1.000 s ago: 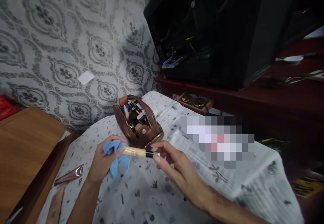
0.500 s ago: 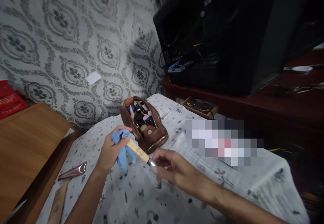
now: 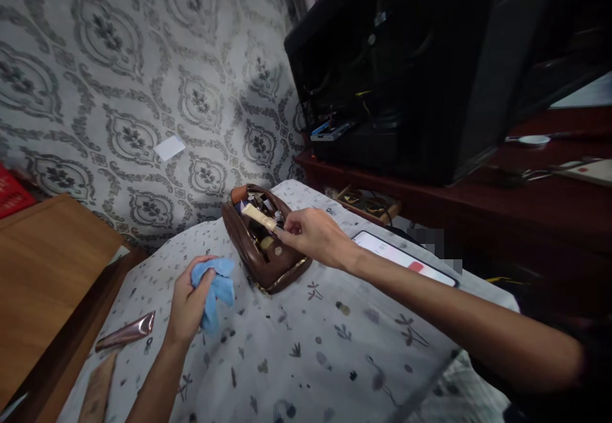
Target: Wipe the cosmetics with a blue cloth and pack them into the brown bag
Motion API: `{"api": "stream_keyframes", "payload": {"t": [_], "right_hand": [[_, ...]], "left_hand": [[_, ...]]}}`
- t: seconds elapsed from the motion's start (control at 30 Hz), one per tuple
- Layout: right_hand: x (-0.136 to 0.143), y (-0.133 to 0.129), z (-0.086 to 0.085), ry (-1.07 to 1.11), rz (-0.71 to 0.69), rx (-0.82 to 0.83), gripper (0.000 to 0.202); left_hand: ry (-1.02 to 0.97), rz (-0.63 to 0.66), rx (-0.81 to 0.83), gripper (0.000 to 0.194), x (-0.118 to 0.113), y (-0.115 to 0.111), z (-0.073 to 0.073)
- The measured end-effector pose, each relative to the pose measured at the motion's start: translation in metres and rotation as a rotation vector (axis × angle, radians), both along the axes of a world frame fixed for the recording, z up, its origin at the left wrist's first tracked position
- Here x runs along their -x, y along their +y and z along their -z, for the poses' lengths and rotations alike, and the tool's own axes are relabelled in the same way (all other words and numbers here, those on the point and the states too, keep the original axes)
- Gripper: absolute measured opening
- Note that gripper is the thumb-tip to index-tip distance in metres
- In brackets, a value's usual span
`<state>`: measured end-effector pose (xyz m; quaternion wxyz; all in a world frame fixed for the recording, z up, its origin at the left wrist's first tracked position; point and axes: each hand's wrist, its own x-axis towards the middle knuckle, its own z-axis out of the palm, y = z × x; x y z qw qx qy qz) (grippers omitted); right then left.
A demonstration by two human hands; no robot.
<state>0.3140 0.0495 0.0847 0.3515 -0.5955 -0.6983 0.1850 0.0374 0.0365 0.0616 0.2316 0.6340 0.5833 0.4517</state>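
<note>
My right hand point(image 3: 310, 235) grips a beige cosmetic tube point(image 3: 259, 216) by its dark-and-silver cap end. The tube is tilted above the opening of a brown makeup bag point(image 3: 243, 244). Inside the unzipped bag lie several small cosmetics, partly hidden by my hand and the tube. To the left of the bag, my left hand point(image 3: 189, 292) is closed around a crumpled light blue cloth point(image 3: 217, 289), which hangs down over the patterned white sheet point(image 3: 268, 359).
A shiny pink tube point(image 3: 127, 332) and a tan flat piece point(image 3: 98, 385) lie at the left. Beside my right forearm rests a phone point(image 3: 382, 251) with a lit screen. A black cabinet-like box point(image 3: 382, 92) stands on a dark red surface behind. A wooden board point(image 3: 52, 270) borders the left.
My right hand has carried the beige tube away from the blue cloth, up and over the bag. My left hand has let go of the tube and shifted slightly left, keeping the cloth.
</note>
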Motion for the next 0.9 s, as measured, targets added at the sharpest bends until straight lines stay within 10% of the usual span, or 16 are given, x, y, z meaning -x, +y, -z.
{"api": "stream_keyframes", "payload": {"t": [0.9], "right_hand": [[0.054, 0.042, -0.021, -0.574, -0.122, -0.062, 0.023]], "left_hand": [[0.184, 0.25, 0.138, 0.028, 0.012, -0.02, 0.029]]}}
